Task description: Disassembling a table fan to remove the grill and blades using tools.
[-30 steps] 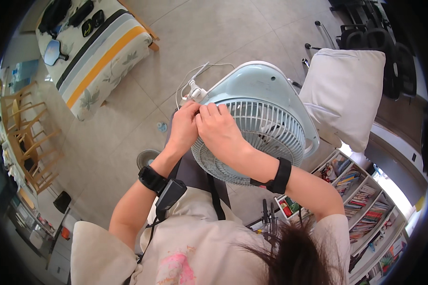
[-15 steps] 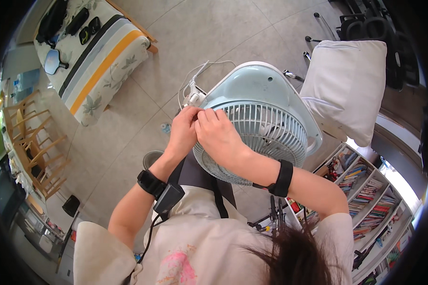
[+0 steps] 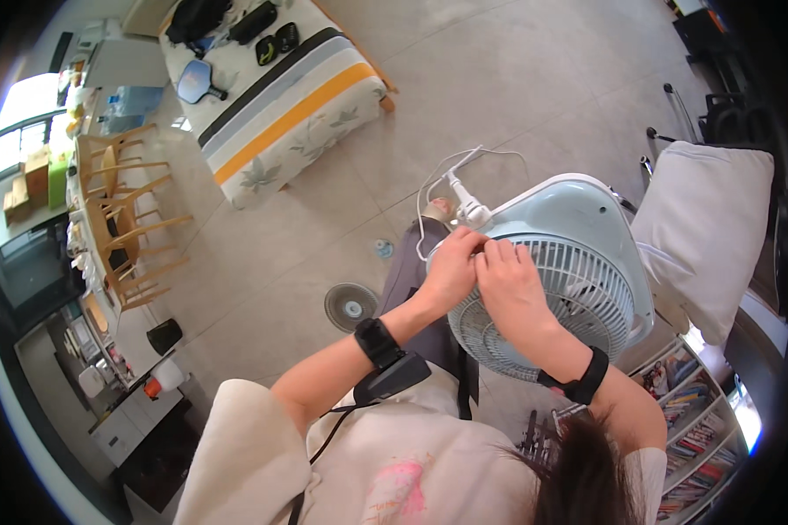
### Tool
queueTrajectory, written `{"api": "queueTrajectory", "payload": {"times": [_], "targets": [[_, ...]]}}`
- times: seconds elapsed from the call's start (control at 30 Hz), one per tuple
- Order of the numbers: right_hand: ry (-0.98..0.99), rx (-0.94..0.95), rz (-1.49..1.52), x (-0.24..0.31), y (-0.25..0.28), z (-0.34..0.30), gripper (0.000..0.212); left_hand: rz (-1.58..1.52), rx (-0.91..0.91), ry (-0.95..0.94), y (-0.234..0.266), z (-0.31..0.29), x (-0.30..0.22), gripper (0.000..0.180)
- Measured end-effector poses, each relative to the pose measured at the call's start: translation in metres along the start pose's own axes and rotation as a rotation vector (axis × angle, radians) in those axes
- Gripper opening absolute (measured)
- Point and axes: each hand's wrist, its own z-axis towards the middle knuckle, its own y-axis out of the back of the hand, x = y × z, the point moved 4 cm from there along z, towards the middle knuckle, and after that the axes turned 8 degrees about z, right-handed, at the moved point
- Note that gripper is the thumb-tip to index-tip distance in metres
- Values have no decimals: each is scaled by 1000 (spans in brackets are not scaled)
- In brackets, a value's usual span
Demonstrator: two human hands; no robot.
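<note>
A pale blue fan (image 3: pixel 556 210) with a round wire grille (image 3: pixel 591 271) rests tilted at my lap. My left hand (image 3: pixel 452 273) is closed at the grille's near-left rim, its fingers bent and pressed together. Right beside it, my right hand (image 3: pixel 510 282) curls its fingers over the same rim. The two hands' fingertips nearly meet, and they hide whatever small part lies between them. A white pole-like piece (image 3: pixel 466 203) with a white cord (image 3: pixel 499 152) sits just beyond my left hand.
A round grey container (image 3: pixel 352 306) and a small clear bottle (image 3: pixel 383 248) are on the tiled floor to the left. Farther off stands a bed (image 3: pixel 289 131) with a paddle (image 3: pixel 198 81) on it. A cushion (image 3: pixel 705 236) and bookshelf (image 3: pixel 692 420) flank the right.
My view has swung to the left, so the fan and both hands appear farther right and lower. Both hands stay together at the grille's rim.
</note>
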Motion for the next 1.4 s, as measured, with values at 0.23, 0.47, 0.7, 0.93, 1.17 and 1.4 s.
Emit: {"api": "queueTrajectory", "payload": {"times": [0.23, 0.47, 0.7, 0.93, 1.17, 1.4], "targets": [[32, -41, -107, -9, -2, 20, 16, 19, -32, -13, 13, 7, 8, 21], [59, -85, -169, -1, 4, 27, 11, -5, -90, 101, 69, 17, 56, 29], [104, -126, -213, 4, 3, 28, 12, -8, -88, 229, 142, 4, 103, 27], [28, -353, 93, 18, 16, 6, 35, -1180, 83, 438, 145, -40, 66, 40], [-393, -421, 1561, 49, 22, -19, 34, -1365, 122, 363, 160, -86, 57, 42], [-458, -305, 2558, 91, 3, 4, 45, -1044, 9, 430, 200, -84, 92, 39]]}}
